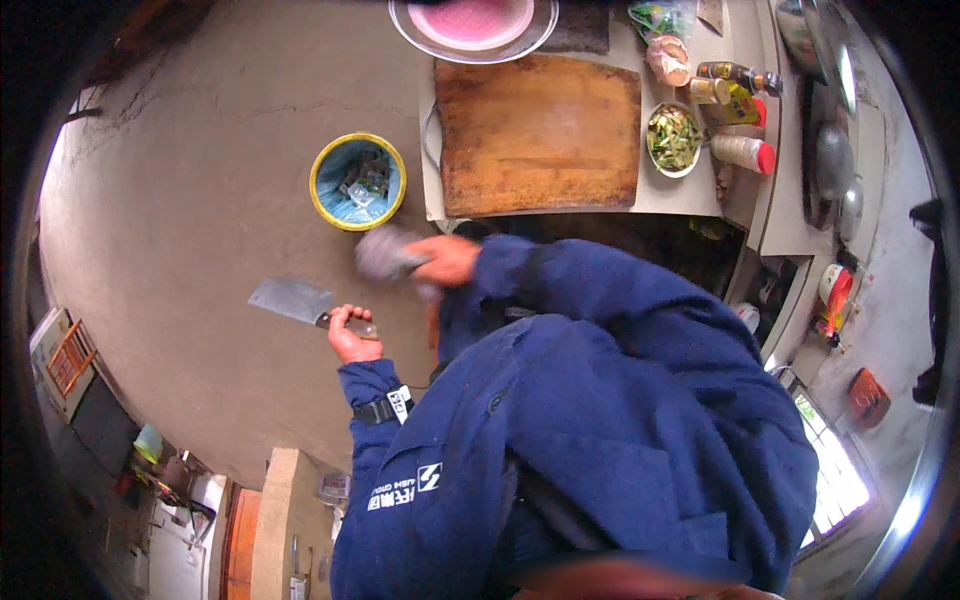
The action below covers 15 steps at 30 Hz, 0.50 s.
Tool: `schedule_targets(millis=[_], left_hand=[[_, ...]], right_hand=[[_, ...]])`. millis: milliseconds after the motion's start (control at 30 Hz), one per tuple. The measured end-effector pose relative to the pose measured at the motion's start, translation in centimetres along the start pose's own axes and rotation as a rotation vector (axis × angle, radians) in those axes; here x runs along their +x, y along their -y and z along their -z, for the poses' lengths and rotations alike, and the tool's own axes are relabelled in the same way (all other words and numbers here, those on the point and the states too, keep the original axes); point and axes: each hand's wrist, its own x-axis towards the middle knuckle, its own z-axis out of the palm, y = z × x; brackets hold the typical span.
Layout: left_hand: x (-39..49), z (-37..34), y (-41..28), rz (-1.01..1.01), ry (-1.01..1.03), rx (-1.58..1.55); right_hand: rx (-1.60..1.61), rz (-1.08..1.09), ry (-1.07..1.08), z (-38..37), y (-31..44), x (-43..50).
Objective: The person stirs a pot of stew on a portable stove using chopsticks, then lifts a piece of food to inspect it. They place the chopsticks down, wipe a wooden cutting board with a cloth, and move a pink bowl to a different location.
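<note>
My left hand (354, 335) grips the dark handle of a cleaver (292, 298), its broad blade pointing away to the left over the floor. A bunched greyish cloth (386, 255), blurred, is in my right hand (448, 260). The cloth is just below a waste bin (315, 180) with a yellow rim and a blue liner, which has some rubbish inside. My right hand is in front of the counter's near left corner. On that counter lies a worn wooden cutting board (540, 135) with nothing on it.
A bowl of chopped vegetables (673, 141) stands right of the board, beside a dark sauce bottle (739, 76) and a red-lidded jar (742, 153). A pink colander (472, 22) sits in a metal basin (409, 30). A wok (832, 161) is at far right.
</note>
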Motion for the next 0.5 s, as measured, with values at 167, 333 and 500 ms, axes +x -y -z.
schedule_targets(millis=[167,333,500], left_hand=[[-0.4,1.5,-3.8,-0.161,-0.043,-0.065],[0.5,3.6,-4.0,-0.144,-0.069,-0.096],[1.0,3.1,-1.4,-0.035,-0.090,-0.055]], right_hand=[[0.189,0.159,-0.189,-1.3,5.6,3.0],[0.318,0.053,-0.522,10.5,4.0,-5.8],[0.154,-0.369,-0.842,14.5,1.6,-2.6]])
